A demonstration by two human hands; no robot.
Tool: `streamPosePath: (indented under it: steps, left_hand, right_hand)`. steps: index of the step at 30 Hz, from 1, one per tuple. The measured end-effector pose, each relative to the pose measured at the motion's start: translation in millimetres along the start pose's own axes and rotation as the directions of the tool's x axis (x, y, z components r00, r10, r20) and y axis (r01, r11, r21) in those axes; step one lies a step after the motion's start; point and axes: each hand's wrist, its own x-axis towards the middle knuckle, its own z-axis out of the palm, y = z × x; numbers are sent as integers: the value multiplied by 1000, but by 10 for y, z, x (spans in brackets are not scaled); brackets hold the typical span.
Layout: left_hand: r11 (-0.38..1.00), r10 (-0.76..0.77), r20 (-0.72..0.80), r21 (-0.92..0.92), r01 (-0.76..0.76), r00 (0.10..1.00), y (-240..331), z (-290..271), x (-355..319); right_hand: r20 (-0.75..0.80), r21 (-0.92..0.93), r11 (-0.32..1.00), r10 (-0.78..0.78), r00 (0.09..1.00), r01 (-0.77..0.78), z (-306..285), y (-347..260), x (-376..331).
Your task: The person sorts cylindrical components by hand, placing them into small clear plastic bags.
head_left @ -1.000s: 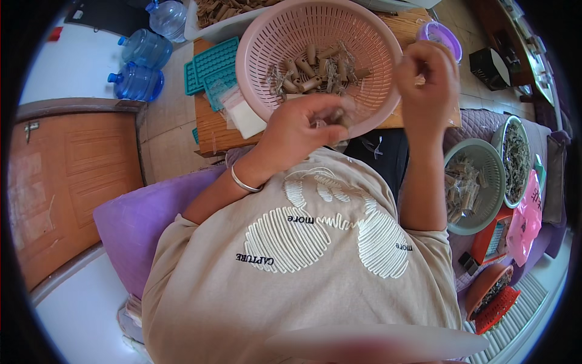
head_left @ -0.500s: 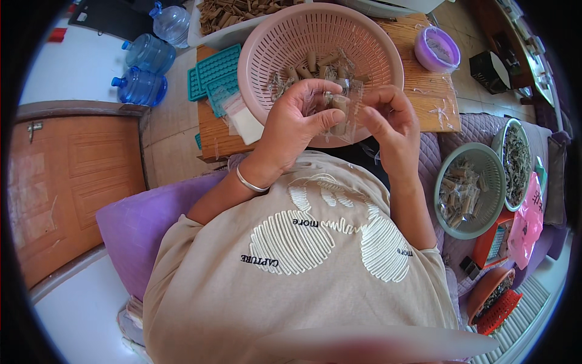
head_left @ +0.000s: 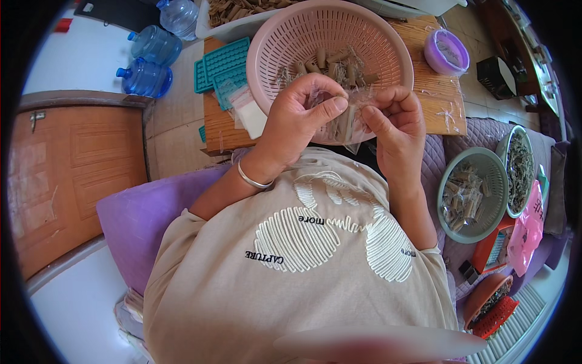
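A small clear plastic bag (head_left: 345, 126) hangs between my hands above the near rim of a pink slotted basket (head_left: 262, 68). Something brownish and tube-like shows through its film. My left hand (head_left: 306, 115), with a bracelet at the wrist, pinches the bag's upper edge between thumb and forefinger. On the other side of that edge, my right hand (head_left: 400, 124) grips the film in its closed fingertips. Inside the basket lie several short brown rolls (head_left: 321, 56) among crumpled clear wrappers; my left hand hides some of them.
Teal moulded trays (head_left: 225, 60) and white packets (head_left: 249, 115) lie left of the basket on a wooden table (head_left: 445, 115). A purple bowl (head_left: 431, 57) stands right. On the couch, a green basket (head_left: 445, 212) holds bagged rolls. Blue water bottles (head_left: 145, 79) stand far left.
My right fingers have come in to the bag's upper edge beside my left fingers. The bag now hangs lower, and the roll inside sits below my fingertips.
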Motion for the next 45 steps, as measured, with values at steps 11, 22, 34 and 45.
streamPosePath:
  steps: [11, 22, 34, 45]
  left_hand:
    - [971, 240, 152, -23, -239, 959, 95, -66, -104]
    - [645, 478, 591, 266, -716, 650, 293, -261, 3]
    - [900, 205, 478, 250, -356, 854, 20, -11, 104]
    - [692, -256, 278, -616, 377, 926, -263, 212, 319]
  right_hand:
    - [43, 360, 917, 171, 984, -174, 53, -92, -136]
    - [246, 443, 871, 109, 963, -212, 10, -160, -111]
    - [-100, -58, 998, 21, 995, -27, -348, -445, -165]
    - [-276, -960, 70, -352, 894, -269, -863, -1018, -643]
